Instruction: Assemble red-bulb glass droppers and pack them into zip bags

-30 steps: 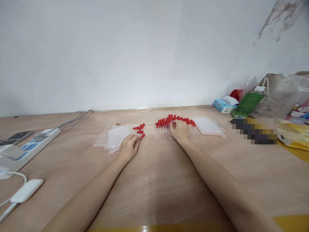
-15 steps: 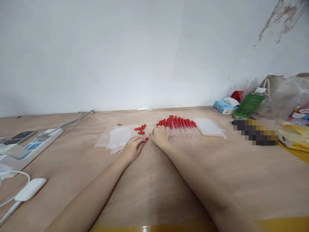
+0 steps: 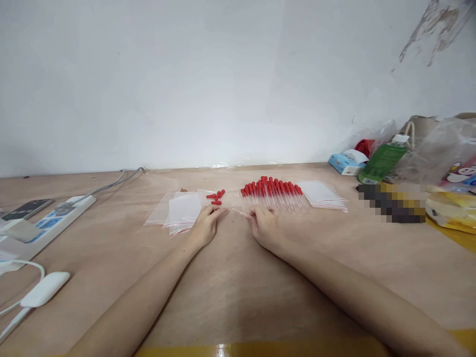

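My left hand [image 3: 206, 225] rests on the table, thumb and forefinger pinched together. The red rubber dropper bulb seen at these fingertips a moment earlier is hidden behind them now. Between finger and thumb, my right hand [image 3: 266, 225] holds a thin clear dropper tube [image 3: 238, 211] whose free end points toward my left hand, a small gap apart. Just beyond the left fingers lie several loose red bulbs [image 3: 216, 202]. Behind my right hand, many droppers [image 3: 275, 191] with red bulbs and clear tubes lie fanned in a row, bulbs toward the wall.
Clear zip bags [image 3: 184, 210] lie left of the loose bulbs, and another stack of bags [image 3: 323, 194] lies right of the droppers. A power strip [image 3: 55, 223] and white cable adapter [image 3: 45, 289] are at far left. A green bottle [image 3: 383, 161] and tissue pack [image 3: 346, 162] stand at right.
My right hand has drawn back and to the right from the droppers, now with a clear tube in its fingers. The red bulb at my left fingertips has gone out of sight.
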### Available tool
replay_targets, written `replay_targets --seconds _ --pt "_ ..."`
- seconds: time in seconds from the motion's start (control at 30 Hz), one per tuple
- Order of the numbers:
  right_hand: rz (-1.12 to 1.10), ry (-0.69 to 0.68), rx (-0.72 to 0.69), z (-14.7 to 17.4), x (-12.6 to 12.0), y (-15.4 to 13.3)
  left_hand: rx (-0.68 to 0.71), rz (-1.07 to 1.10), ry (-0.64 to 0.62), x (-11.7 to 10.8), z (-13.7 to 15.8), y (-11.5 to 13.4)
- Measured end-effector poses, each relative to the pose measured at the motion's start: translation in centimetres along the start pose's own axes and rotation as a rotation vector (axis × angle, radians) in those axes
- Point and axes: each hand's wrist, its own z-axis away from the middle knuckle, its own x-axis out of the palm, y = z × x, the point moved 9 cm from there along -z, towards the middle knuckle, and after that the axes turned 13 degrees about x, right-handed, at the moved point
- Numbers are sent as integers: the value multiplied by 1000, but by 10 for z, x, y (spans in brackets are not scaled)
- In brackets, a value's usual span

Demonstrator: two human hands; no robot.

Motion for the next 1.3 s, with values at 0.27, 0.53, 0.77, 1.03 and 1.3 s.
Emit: replay_targets --seconds 0.27,0.53,0.77,1.03,1.3 --pt "-233 -64 -152 28 -25 14 -322 387 268 -1 6 12" --pt "-221 -77 -192 30 -22 5 -455 896 306 22 8 23" --pt "-260 -125 -228 32 -20 3 -483 814 206 29 11 22" --pt "-219 -126 -336 36 -20 -2 -468 707 117 34 18 18" --pt "-74 -85 -399 35 -25 -3 -367 653 9 29 11 38"
